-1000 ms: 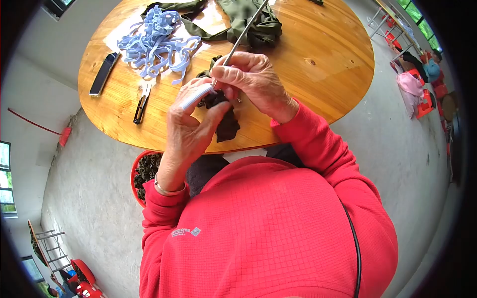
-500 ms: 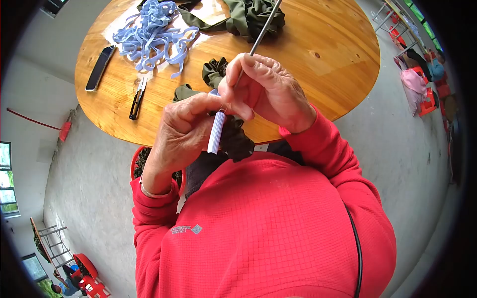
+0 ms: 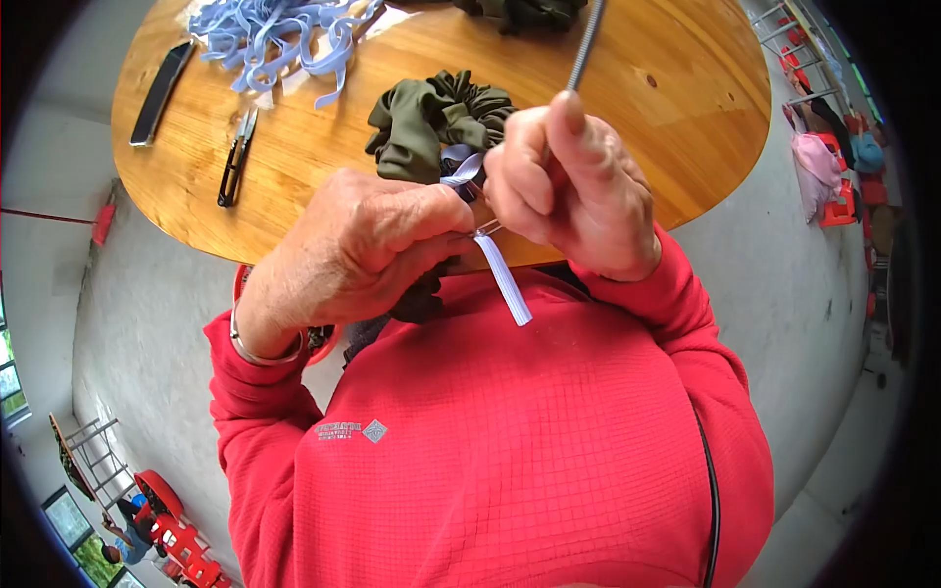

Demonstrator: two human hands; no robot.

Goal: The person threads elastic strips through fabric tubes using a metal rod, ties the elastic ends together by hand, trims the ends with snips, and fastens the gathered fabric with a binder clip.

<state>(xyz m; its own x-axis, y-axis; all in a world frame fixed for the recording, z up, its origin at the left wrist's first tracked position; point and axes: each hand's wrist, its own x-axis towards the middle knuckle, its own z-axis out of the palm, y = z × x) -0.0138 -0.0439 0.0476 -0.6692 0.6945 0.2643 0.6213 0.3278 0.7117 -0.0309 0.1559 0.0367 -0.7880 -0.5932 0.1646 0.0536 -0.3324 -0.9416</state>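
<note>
My left hand point(image 3: 377, 245) is closed in a pinch at a pale lavender elastic band point(image 3: 503, 279), whose cut end hangs below the fingertips. Thin wire point(image 3: 489, 227) shows where the band leaves the pinch. In my right hand point(image 3: 578, 191) is a slim grey metal rod point(image 3: 586, 49), pointing up and away, its lower part hidden by the fingers. Bunched dark green fabric point(image 3: 417, 127) lies just beyond both hands, and more of it hangs under the left one. Another stretch of the band curls out between fabric and fingers.
A heap of light blue elastic point(image 3: 279, 44) lies on the round wooden table point(image 3: 676, 127). Thread snips point(image 3: 237, 157) and a black phone-like slab point(image 3: 162, 93) are at the left. More green fabric point(image 3: 524, 12) sits at the far edge. Other people are in the background.
The hanging band end has swung right, and both hands have shifted, the right one farther right with the rod. More green fabric shows beyond them. The view has tilted a little.
</note>
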